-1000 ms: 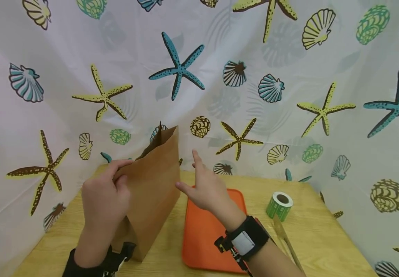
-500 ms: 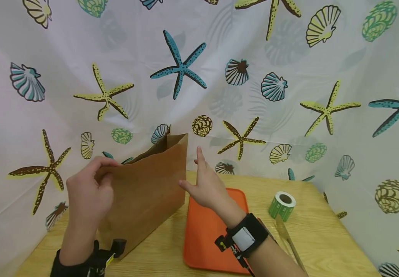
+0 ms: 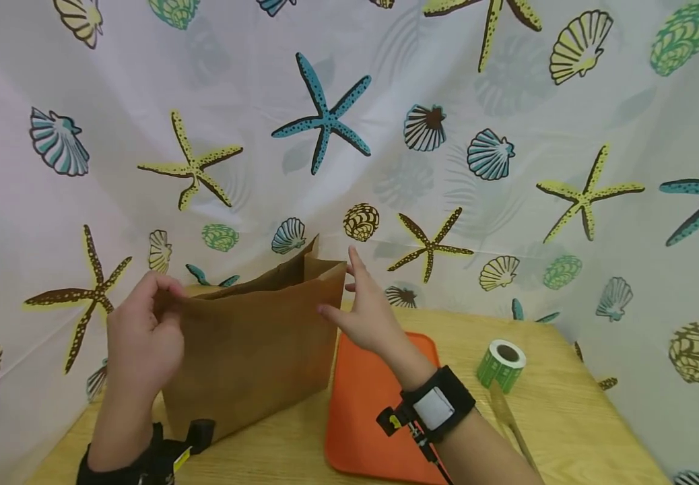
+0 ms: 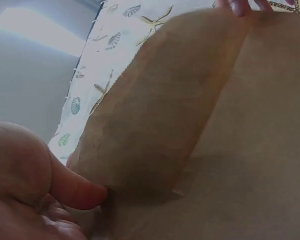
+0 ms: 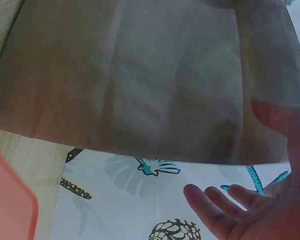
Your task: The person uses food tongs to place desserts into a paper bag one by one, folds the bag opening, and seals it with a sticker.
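A brown paper bag (image 3: 258,357) stands on the table with its top mouth parted, the rim slanting up toward the back. My left hand (image 3: 146,330) pinches the rim at its left corner; in the left wrist view the thumb (image 4: 82,192) presses on the paper, and the other fingers are mostly hidden behind it. By the bag's right edge is my right hand (image 3: 370,313), its fingers extended. The right wrist view has its thumb (image 5: 272,117) in front of the paper and its fingers (image 5: 215,205) past the edge. Whether they touch the bag I cannot tell.
An orange tray (image 3: 364,417) lies under my right forearm. Right of it are a green-and-white roll of labels (image 3: 501,367) and a wooden utensil (image 3: 510,421) on the wood table (image 3: 574,411). A curtain with sea-star and shell prints (image 3: 234,87) hangs behind.
The left hand has moved left with the bag's rim, turning the bag's broad side toward me. The bag's right edge has swung right, up to the right hand, which has stayed nearly in place.
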Action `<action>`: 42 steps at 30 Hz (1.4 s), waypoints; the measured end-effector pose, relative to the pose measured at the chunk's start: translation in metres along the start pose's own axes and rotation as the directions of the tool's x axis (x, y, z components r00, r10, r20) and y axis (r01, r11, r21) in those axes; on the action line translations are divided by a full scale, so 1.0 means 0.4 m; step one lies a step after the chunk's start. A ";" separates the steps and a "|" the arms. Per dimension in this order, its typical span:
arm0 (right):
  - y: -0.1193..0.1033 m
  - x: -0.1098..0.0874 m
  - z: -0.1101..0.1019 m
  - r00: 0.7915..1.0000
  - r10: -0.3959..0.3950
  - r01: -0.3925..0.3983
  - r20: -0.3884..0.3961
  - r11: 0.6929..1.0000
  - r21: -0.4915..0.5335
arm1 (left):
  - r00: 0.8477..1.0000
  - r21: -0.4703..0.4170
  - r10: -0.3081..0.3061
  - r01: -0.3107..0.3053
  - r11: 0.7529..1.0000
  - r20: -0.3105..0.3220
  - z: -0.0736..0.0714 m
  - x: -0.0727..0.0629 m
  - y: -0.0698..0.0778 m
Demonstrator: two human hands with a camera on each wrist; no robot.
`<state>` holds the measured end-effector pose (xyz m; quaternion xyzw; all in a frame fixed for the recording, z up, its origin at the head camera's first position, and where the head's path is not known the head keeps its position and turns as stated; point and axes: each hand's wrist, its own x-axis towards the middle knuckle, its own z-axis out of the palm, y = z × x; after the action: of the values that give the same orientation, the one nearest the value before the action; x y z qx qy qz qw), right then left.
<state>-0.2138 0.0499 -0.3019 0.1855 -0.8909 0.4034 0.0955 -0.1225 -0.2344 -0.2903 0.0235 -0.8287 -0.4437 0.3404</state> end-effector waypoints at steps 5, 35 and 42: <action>0.008 0.006 -0.005 0.997 -0.007 0.004 0.082 0.999 0.043 | 0.999 -0.098 -0.045 0.047 0.994 0.022 -0.021 0.008 -0.003; 0.006 -0.031 0.030 0.948 -0.316 0.319 -0.047 0.937 0.140 | 0.964 0.192 0.266 -0.259 0.947 -0.015 0.030 0.033 -0.026; -0.002 -0.046 0.038 0.895 -0.445 0.446 -0.038 0.890 0.098 | 0.843 0.309 0.524 -0.533 0.788 0.120 0.097 0.024 -0.015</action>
<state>-0.1971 0.0427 -0.3172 0.3866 -0.8017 0.4180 0.1818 -0.1541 -0.2133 -0.3042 -0.1583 -0.8691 -0.1856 0.4304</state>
